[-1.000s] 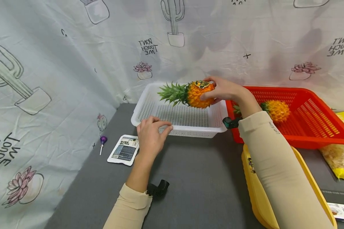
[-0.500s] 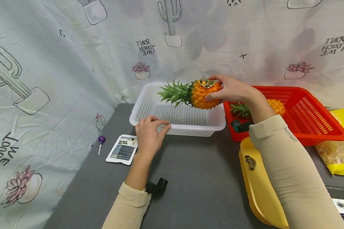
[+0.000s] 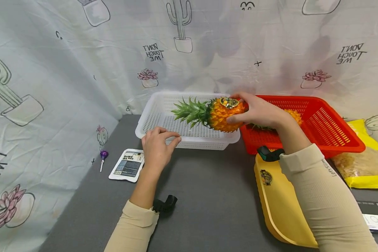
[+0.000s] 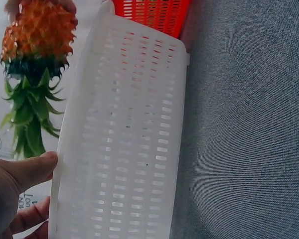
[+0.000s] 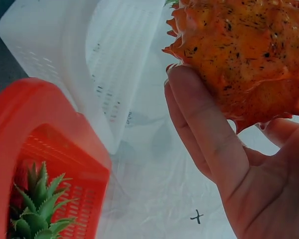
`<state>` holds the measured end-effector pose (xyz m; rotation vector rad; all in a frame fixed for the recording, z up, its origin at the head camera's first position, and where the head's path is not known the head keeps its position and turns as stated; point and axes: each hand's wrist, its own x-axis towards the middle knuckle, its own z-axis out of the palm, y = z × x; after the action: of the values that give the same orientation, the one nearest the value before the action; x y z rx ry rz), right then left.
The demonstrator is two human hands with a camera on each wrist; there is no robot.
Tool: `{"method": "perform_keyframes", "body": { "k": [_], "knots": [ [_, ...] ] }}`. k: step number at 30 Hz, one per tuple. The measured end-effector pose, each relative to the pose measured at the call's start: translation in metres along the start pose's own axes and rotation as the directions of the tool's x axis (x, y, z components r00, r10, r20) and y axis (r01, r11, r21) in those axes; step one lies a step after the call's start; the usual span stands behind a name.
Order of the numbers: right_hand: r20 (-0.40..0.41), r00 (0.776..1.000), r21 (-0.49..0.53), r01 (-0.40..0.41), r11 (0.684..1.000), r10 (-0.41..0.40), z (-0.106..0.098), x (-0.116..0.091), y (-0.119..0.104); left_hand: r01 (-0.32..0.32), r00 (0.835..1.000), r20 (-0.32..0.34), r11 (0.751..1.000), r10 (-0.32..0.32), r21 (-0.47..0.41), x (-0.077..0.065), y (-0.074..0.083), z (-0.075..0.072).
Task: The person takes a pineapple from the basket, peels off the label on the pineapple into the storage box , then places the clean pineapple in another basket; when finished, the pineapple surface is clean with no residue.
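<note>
You seem to be at the placing step: your right hand [image 3: 259, 111] grips the pineapple [image 3: 223, 115] over the white basket [image 3: 204, 141], upper centre of the frame, your left hand [image 3: 157, 147] pinches the basket's near rim, and gentle lowering likely suits next.

"DON'T TOUCH ME" on curtain [image 3: 208, 59]

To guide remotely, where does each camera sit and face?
Head: worn there, facing forward, down at white basket and red basket; left hand, right hand, sleeves show.
Left wrist: on it, facing the white basket's side; both hands partly show.
Right wrist: on it, facing held pineapple; right hand shows.
Wrist views share both baskets.
</note>
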<state>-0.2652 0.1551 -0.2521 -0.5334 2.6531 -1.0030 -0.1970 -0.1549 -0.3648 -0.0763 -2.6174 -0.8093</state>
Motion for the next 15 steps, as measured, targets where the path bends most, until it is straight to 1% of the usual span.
{"method": "perform_keyframes", "body": {
  "k": [7, 10, 15],
  "knots": [
    [0.027, 0.999, 0.056, 0.031, 0.998, -0.032, 0.005, -0.024, 0.003, -0.006, 1.0, 0.006, 1.0, 0.006, -0.001, 0.001, 0.0, 0.002],
    [0.057, 0.998, 0.078, 0.032, 0.996, -0.037, 0.008, -0.034, 0.004, -0.012, 1.0, -0.003, 1.0, 0.012, 0.004, 0.002, 0.0, 0.002],
    [0.101, 0.994, 0.065, 0.029, 0.997, -0.036, 0.013, -0.048, 0.008, -0.023, 1.0, -0.021, 1.0, 0.023, 0.008, 0.002, -0.002, 0.001]
  ]
}}
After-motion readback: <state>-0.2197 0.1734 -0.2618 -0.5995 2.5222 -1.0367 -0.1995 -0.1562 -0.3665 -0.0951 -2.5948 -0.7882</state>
